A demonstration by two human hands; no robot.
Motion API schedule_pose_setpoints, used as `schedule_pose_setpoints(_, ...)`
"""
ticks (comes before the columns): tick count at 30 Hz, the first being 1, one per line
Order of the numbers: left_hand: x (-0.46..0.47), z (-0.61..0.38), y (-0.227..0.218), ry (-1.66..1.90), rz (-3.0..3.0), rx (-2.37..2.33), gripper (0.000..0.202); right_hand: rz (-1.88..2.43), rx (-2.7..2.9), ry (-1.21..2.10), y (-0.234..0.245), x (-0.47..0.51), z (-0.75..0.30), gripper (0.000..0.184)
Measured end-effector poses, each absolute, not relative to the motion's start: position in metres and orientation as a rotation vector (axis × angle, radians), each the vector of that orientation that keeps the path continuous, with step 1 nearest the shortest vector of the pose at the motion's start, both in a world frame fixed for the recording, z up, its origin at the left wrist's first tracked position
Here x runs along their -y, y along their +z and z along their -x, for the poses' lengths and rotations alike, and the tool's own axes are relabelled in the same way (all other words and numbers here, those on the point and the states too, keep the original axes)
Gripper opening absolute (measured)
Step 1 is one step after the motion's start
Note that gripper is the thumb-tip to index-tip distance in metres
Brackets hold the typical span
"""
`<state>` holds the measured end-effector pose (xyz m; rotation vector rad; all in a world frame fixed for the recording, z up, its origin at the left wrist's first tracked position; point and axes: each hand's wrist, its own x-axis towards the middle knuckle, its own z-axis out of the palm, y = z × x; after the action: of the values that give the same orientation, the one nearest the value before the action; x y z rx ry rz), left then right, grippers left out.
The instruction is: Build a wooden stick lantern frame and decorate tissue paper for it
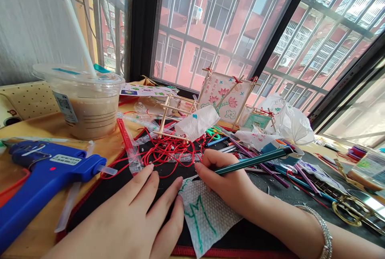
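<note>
My right hand [224,180] is closed around a dark green marker pen [252,161], its tip down at the upper edge of a piece of white textured cloth or paper [207,219]. Green strokes run across that piece. My left hand [141,211] lies flat, fingers stretched out, and its fingertips reach the left edge of the piece. Just beyond both hands is a tangle of red cord [167,152]. A small frame of thin wooden sticks [164,120] stands behind the cord, with a white scrap [198,122] against it.
To the left lie a blue glue gun [54,174] and a lidded plastic cup of milky drink [93,106] with a straw. A stick-framed panel with pink flowers [225,97] stands near the window. Pens, a crumpled clear bag [285,118] and gold-handled scissors [349,210] are on the right.
</note>
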<state>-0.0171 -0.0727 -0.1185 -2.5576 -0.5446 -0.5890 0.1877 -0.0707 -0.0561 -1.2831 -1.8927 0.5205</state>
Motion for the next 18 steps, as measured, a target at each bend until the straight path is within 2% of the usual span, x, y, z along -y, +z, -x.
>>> schedule_pose_setpoints(18, 0.0748, 0.0141, -0.1190, -0.583, 2.595, 0.588, 0.057, 1.349, 1.779, 0.581, -0.0513, 0.0725, -0.1875, 0.029)
